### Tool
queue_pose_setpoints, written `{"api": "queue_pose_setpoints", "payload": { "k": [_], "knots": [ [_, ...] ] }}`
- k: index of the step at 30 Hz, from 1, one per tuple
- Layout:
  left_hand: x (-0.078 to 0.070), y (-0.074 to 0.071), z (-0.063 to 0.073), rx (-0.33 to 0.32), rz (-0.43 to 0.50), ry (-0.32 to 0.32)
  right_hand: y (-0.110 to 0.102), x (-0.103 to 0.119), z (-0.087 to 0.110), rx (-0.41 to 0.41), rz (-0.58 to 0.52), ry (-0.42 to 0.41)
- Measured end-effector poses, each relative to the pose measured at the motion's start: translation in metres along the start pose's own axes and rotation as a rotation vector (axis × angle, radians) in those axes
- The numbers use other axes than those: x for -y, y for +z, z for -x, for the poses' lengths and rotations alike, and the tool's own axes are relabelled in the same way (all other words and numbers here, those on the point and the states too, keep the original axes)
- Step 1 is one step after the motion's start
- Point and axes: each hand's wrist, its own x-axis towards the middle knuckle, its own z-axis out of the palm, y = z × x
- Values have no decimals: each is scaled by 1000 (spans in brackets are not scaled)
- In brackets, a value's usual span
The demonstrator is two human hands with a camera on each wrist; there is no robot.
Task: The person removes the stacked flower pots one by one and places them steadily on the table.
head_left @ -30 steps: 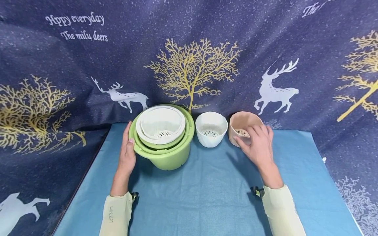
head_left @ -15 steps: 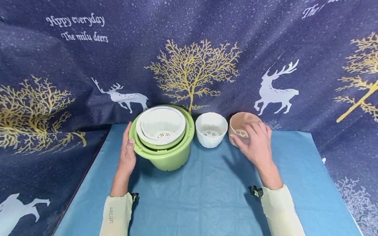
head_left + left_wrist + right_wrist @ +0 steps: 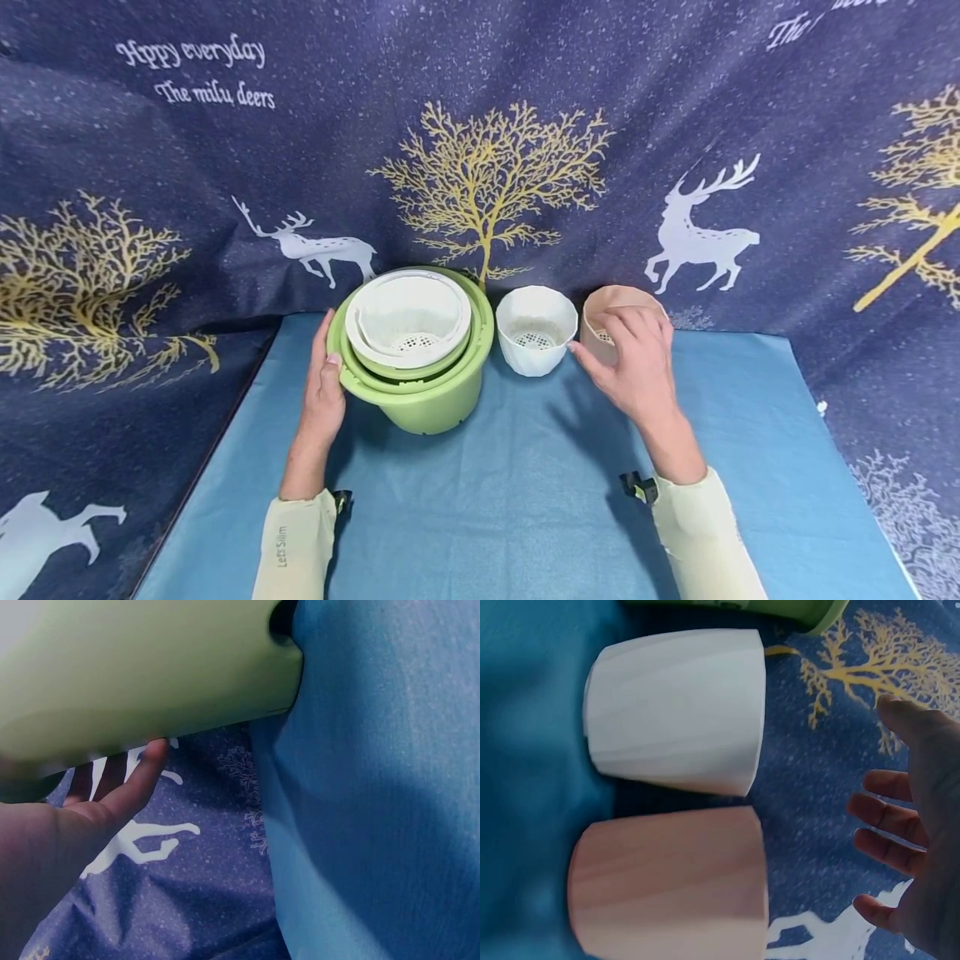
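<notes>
A wide green flowerpot [image 3: 435, 408] stands at the left, with another green pot and white pots nested inside it. My left hand [image 3: 324, 396] holds its left side, thumb at the rim; in the left wrist view the fingers [image 3: 142, 776] lie against the outer wall. To the right stands a small white flowerpot [image 3: 534, 354] with a perforated bottom. Beside that is a pink flowerpot [image 3: 600, 312], partly hidden by my right hand [image 3: 633, 367]. That hand hovers with fingers spread, holding nothing; the right wrist view shows a gap between it and both small pots.
A blue cloth [image 3: 495, 500] covers the table. Directly behind the pots hangs a dark blue curtain [image 3: 480, 50] printed with trees and deer.
My right hand has moved left from over the pink flowerpot toward the small white one, its thumb now near the white rim. The left hand and all the pots have stayed put.
</notes>
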Motion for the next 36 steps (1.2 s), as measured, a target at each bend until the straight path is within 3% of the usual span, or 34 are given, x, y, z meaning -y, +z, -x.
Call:
{"api": "queue_pose_setpoints", "payload": {
  "k": [13,36],
  "knots": [
    [0,-1,0,0,-25,9,3,28,-15,-13,-77,-68],
    [-1,0,0,0,5,-4,15,52,-29,-37,-161,-125]
  ]
}}
